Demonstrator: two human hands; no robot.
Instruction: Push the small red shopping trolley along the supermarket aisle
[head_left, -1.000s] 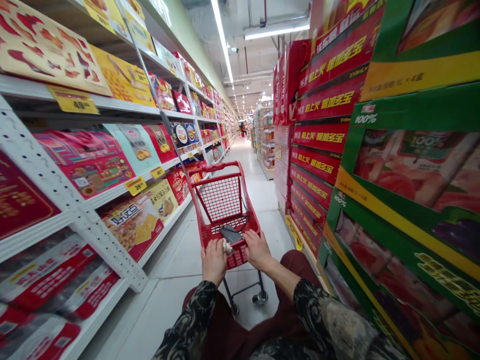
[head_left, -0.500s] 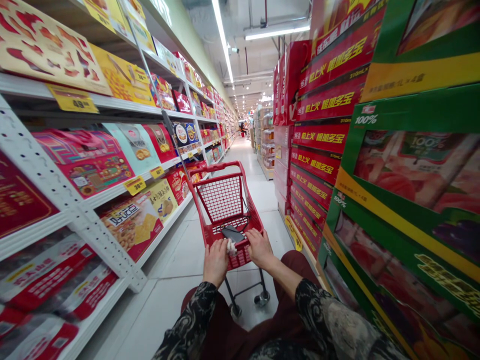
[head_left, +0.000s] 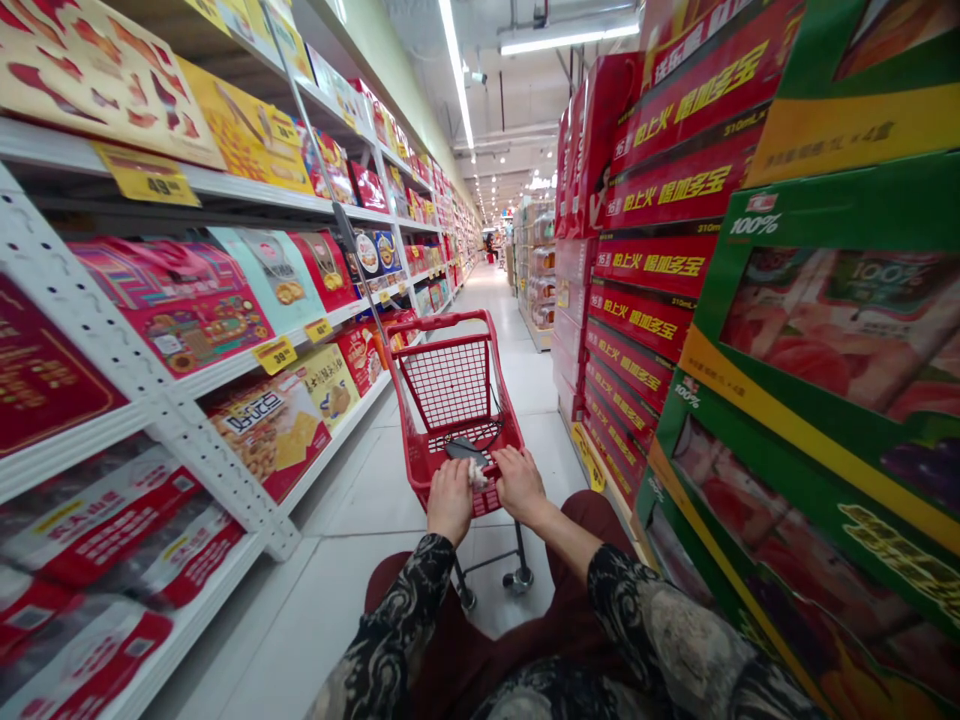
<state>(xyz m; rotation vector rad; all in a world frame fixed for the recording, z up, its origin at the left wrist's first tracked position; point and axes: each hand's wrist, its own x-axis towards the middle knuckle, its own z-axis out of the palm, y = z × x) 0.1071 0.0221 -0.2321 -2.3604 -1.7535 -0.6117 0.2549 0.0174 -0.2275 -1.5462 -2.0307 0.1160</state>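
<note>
A small red shopping cart (head_left: 461,390) with a mesh panel stands in front of me, between my knees. My left hand (head_left: 450,498) has its fingers curled over the cart's near rim. Just to its right, my right hand (head_left: 519,484) is closed over the same rim. A crumpled white thing (head_left: 478,474) sits between the two hands; I cannot make out its kind. Inside the basket lies a flat dark device (head_left: 463,450) with a black cable. The fingertips are partly hidden behind the rim.
Shelves of boxed snacks (head_left: 277,430) line the left side. Stacked red drink cartons (head_left: 637,260) and green juice cartons (head_left: 832,300) rise close on the right. A thin pole (head_left: 341,215) slants up beside the cart's left. The tiled aisle (head_left: 484,285) runs ahead.
The cart and both hands appear slightly higher and further right in the view. Both hands keep their hold on the rim.
</note>
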